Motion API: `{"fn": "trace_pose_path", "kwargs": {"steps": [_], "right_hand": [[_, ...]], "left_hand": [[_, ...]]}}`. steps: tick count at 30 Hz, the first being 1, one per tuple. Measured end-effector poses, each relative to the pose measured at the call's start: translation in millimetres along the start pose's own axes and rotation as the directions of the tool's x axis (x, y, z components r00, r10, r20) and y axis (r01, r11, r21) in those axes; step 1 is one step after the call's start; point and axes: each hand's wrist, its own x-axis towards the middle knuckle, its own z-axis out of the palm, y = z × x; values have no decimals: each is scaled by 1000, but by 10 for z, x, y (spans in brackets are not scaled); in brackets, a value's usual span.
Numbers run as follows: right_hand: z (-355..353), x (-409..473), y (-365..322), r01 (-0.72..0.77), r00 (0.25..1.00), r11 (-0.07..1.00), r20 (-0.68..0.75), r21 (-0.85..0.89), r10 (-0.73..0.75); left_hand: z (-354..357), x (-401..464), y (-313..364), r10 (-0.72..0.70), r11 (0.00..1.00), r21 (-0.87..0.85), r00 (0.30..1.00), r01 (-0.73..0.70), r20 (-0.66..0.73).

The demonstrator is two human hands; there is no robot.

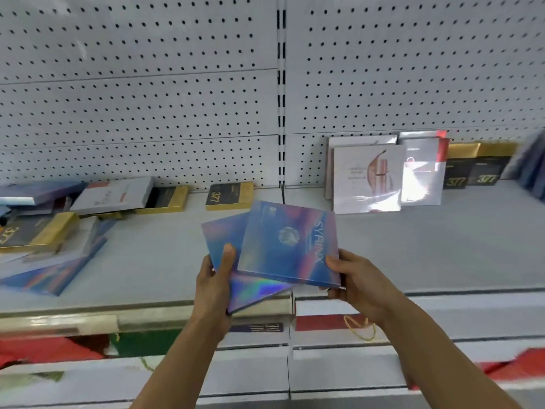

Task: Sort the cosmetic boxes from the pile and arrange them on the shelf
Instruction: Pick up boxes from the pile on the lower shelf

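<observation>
Two flat blue holographic boxes are held above the white shelf (427, 249). My right hand (354, 278) grips the upper box (289, 243) at its right corner. My left hand (215, 281) holds the lower box (253, 293) at its left edge, thumb on top; the upper box partly covers it. A pile of mixed boxes (59, 225) lies at the shelf's left. At the back right stand white boxes (365, 178), a red-and-white box (421, 169) and black-and-gold boxes (477, 169).
A black-and-gold box (228, 196) lies alone by the perforated back panel (147, 98). Another blue box (530, 169) stands at the far right edge. Below the shelf's front rail (118, 314) lower shelves hold red and green items.
</observation>
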Motion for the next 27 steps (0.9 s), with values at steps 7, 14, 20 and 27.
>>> {"fn": "trace_pose_path", "kwargs": {"steps": [7, 14, 20, 27], "right_hand": [[-1135, -602, -10, 74, 989, 997, -129, 32, -69], [-2025, -1040, -110, 174, 934, 982, -327, 72, -142], [-2943, -1165, -214, 240, 869, 957, -477, 165, -136], [-4110, -1133, -506, 264, 732, 960, -668, 98, -133]], "left_hand": [[1081, -459, -547, -75, 992, 106, 994, 66, 79], [2051, -650, -845, -55, 990, 137, 960, 17, 275], [2961, -644, -1172, 24, 977, 187, 930, -99, 367], [4293, -535, -1531, 100, 942, 241, 878, -235, 468]]}}
